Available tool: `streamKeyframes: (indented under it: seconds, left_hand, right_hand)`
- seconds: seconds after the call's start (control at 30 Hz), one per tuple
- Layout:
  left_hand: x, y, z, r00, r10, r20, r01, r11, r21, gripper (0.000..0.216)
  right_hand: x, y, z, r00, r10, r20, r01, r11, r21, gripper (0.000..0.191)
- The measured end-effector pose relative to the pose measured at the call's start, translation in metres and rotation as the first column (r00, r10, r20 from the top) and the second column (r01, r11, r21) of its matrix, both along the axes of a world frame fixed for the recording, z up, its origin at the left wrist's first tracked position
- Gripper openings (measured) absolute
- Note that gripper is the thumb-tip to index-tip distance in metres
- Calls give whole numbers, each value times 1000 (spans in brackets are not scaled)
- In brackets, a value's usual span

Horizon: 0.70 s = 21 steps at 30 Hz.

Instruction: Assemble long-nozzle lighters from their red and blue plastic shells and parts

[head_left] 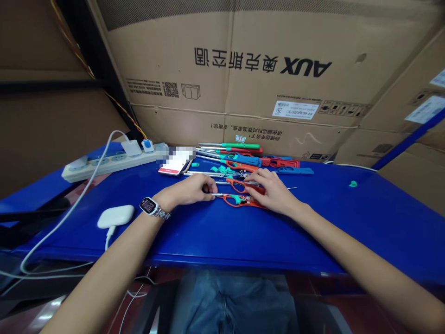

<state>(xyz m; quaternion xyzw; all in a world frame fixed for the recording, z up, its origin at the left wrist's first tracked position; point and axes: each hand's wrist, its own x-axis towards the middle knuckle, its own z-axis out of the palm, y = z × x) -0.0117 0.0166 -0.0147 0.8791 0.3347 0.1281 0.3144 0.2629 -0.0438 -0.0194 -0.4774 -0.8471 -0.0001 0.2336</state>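
Note:
My left hand [199,189] is closed, thumb and forefinger pinching the metal tube of an orange long-neck lighter [227,199]. This lighter lies flat on the blue table, its casing opened with a teal trigger and small inner parts showing. My right hand [269,188] curls over the handle end of the same lighter, fingers closed and partly hidden. A thin metal rod [292,188] sticks out to the right behind that hand; what it belongs to is hidden. Just beyond lies a second opened orange lighter [236,184], near loose teal triggers [225,170] and metal tubes [205,174].
Behind are blue and red lighter casings [278,162] and a green-handled screwdriver [243,145]. A phone [175,162], power strip [114,162] and white charging case [116,216] stand left. A teal piece [353,184] lies right. Large cardboard [257,83] walls the back.

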Motion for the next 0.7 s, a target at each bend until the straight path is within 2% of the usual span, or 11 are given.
streamKeyframes:
  seconds: [0.07, 0.17, 0.3, 0.47, 0.7]
  left_hand:
    - [1, -1, 1, 1000, -10, 15, 10, 1000, 0, 17]
    - [1, -2, 3, 1000, -12, 20, 12, 1000, 4, 18]
    - [0, -2, 5, 999, -25, 40, 24, 999, 22, 19]
    - [0, -3, 7, 999, -37, 26, 35, 998, 56, 20]
    - [1, -5, 11, 997, -45, 64, 40, 995, 88, 23]
  right_hand:
    - [-12, -3, 3, 998, 61, -8, -61, 998, 10, 19]
    - [-33, -3, 5, 989, 148, 2, -147, 988, -48, 18]
    - [-53, 7, 1, 992, 122, 17, -119, 984, -129, 14]
    - [-54, 17, -8, 984, 129, -119, -147, 978, -151, 10]
    - [-46, 21, -16, 945, 217, -244, -237, 970, -57, 11]
